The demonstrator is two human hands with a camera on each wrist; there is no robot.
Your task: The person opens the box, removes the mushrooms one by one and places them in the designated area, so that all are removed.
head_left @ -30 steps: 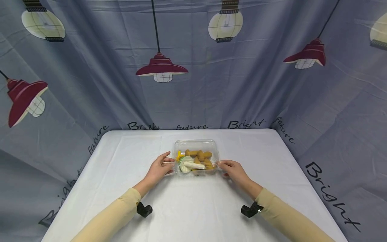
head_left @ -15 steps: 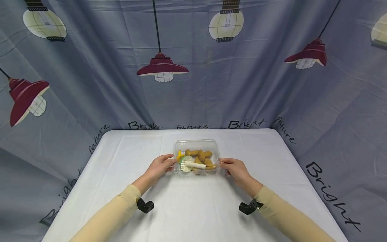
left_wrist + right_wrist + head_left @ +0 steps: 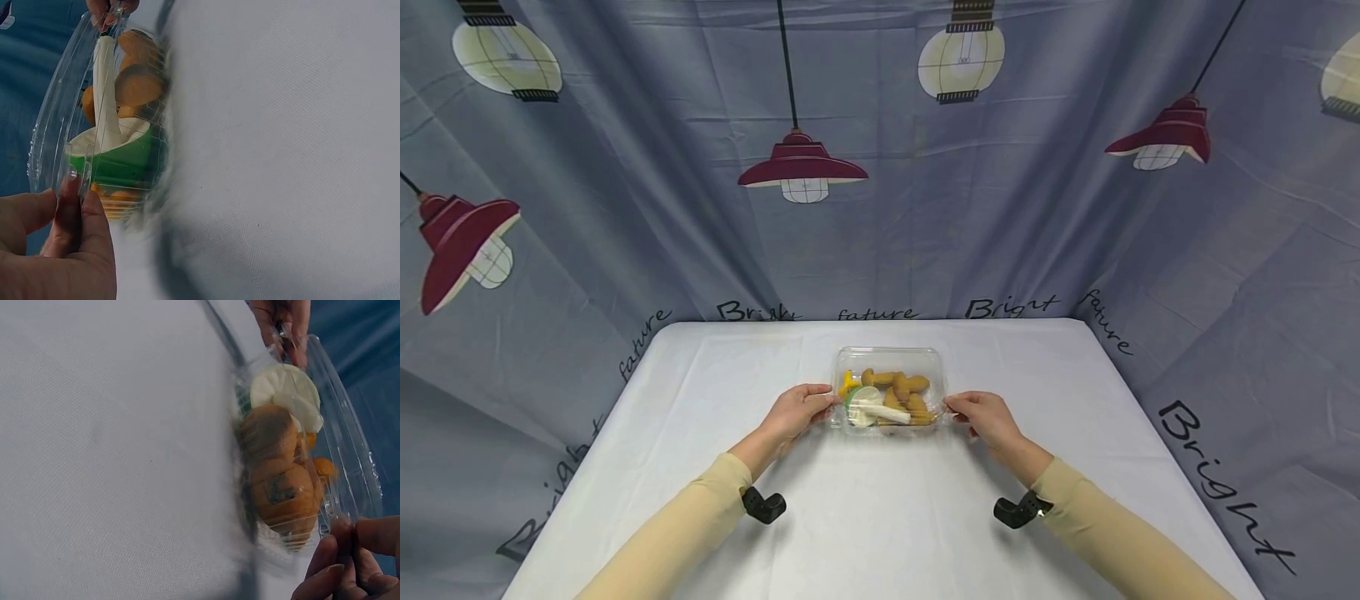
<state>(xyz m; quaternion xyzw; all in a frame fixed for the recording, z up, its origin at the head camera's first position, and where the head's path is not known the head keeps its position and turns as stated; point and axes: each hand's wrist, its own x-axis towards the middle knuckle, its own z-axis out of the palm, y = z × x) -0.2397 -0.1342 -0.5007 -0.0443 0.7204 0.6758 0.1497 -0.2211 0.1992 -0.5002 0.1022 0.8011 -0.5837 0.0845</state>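
A clear plastic clamshell box (image 3: 891, 357) sits mid-table, its lid folded over. Through its walls show several brown mushroom-shaped pieces (image 3: 901, 384) and a yellow piece (image 3: 848, 382). Near the front left lies a mushroom-shaped piece with a green cap (image 3: 128, 159), a whitish underside and a white stem (image 3: 106, 81). My left hand (image 3: 792, 412) pinches the left edge of the box between thumb and fingers. At the opposite edge, my right hand (image 3: 991, 419) pinches the plastic rim. The fingertips under the rim are partly seen through the plastic in both wrist views.
The box rests on a table with a white cloth (image 3: 880, 517). Behind and beside it hangs a grey-blue curtain (image 3: 880, 250) printed with lamps and lettering. A black wrist camera (image 3: 763, 505) sits on the left sleeve, another (image 3: 1021, 510) on the right.
My left fingers have closed from a looser spread onto the box's left edge. My right hand has shifted slightly at the right edge. The box has barely moved.
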